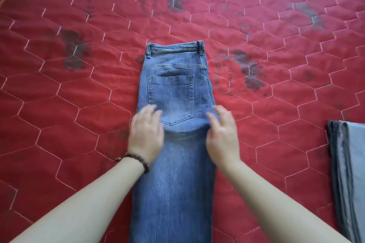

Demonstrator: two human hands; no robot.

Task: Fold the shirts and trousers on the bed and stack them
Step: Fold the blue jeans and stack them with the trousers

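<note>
Denim fills the middle of my view: a pair of faded blue jeans [173, 144] lies lengthwise on the red quilted bed cover [79, 94], folded leg over leg, waistband at the far end and legs running off the near edge of the picture. One back pocket [170, 98] faces up. I can read no brand, label or writing on it; a tiny dark mark near the pocket's top is too small to make out.

My left hand [146, 136], with a dark beaded bracelet [136, 162] at the wrist, lies flat on the jeans' left edge beside the pocket, fingers straight and slightly spread, a little blurred. My right hand [222, 136] rests at the right edge, fingers straight and fanned apart, thumb on the denim. Neither hand pinches the cloth.

A folded grey-blue garment [347, 173] lies at the right border, well apart from the jeans. Bare cover stretches wide to the left and beyond the waistband. The bed's edge shows only at the far left corner.
</note>
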